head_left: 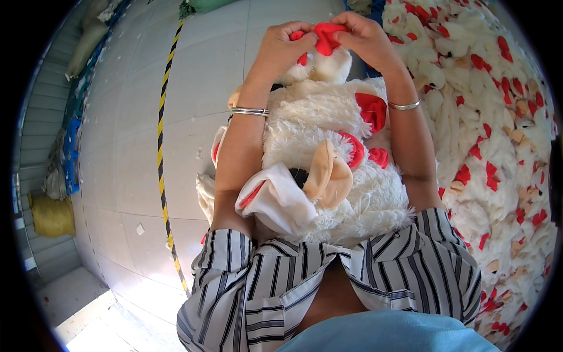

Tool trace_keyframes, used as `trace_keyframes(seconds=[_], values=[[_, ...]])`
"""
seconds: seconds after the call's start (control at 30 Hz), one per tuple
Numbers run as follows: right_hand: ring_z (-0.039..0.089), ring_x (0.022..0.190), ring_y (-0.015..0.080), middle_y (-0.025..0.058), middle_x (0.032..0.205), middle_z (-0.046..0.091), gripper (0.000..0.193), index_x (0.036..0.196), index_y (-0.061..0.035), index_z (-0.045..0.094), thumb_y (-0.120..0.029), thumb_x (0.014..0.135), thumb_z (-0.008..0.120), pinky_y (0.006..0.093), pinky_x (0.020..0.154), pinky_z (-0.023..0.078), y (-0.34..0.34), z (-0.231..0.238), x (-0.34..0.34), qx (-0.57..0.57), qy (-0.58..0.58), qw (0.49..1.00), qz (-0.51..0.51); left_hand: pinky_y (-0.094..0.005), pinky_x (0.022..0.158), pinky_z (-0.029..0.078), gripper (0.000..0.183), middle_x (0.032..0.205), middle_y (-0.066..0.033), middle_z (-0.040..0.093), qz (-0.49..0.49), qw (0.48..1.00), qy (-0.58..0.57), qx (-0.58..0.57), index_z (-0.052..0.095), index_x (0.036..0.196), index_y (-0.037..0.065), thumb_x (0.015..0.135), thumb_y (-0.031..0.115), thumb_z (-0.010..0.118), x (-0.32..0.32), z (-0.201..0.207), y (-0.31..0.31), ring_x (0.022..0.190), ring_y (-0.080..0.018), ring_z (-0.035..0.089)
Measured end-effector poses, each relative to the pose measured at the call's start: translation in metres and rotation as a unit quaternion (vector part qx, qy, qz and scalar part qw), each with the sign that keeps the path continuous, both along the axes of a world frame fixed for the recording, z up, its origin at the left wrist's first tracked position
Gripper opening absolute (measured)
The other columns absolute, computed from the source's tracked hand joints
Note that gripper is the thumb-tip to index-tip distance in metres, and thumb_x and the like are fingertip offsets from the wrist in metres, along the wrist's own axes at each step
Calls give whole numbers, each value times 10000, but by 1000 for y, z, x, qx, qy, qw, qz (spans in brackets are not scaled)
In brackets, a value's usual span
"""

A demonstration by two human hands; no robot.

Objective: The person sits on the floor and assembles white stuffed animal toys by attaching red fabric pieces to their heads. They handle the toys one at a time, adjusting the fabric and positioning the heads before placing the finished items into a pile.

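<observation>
In the head view, the right hand (366, 40) pinches a red fabric piece (328, 39) between thumb and fingers, above the far edge of the white plush pile (316, 114). Just beside it, the left hand (286, 44) closes on red cloth (297, 36); whether both grip one piece, I cannot tell. Nearer the pile's near edge lie a peach ear (329, 176) and a white ear (281, 202) with red lining. A heap (469, 111) of white, red and peach pieces spreads at right.
</observation>
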State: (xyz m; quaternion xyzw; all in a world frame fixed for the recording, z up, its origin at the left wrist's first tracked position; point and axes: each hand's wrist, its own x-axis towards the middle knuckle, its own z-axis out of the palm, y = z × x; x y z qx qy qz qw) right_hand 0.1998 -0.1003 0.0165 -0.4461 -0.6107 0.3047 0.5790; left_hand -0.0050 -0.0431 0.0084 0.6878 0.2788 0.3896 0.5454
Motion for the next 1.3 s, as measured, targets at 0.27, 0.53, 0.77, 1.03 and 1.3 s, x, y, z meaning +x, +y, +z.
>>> trace_keyframes(seconds=[0.27,0.53,0.77,1.03,1.3], values=[[585,823,81,19,885,642,125,970,-23,620,-60,893,529,231,732,476,4,-10,19,-12,-97,991,-87,-207,527,416,226,680,22,575,108,983,-126,-71,696,1006,3,923,198,617,-7,-8,24,554,-45,490],[520,635,78,32,723,611,188,962,10,622,-162,889,646,256,602,453,-14,-1,-69,-48,-237,970,-22,-205,606,428,305,713,54,536,82,986,-144,-23,702,1000,23,964,301,582,8,0,6,641,-36,496],[524,652,36,20,710,622,203,1017,18,641,-157,915,622,224,592,442,-9,0,-56,-29,-184,982,-16,-200,616,438,275,746,12,607,161,969,-185,-26,691,924,25,919,298,653,-3,-2,21,669,-36,519],[569,767,34,-20,876,655,184,1018,24,672,-112,948,569,194,662,460,-2,-2,-24,-80,85,992,55,-220,711,487,264,841,20,672,22,996,-85,-27,721,1024,35,931,272,653,-11,-5,15,752,-51,578],[590,738,43,-22,830,660,160,960,-4,679,-148,918,625,216,675,489,-1,-2,-30,-6,-9,1000,-1,-223,640,477,267,809,24,672,71,989,-124,-33,726,973,18,927,271,656,-2,-14,21,708,-39,568]])
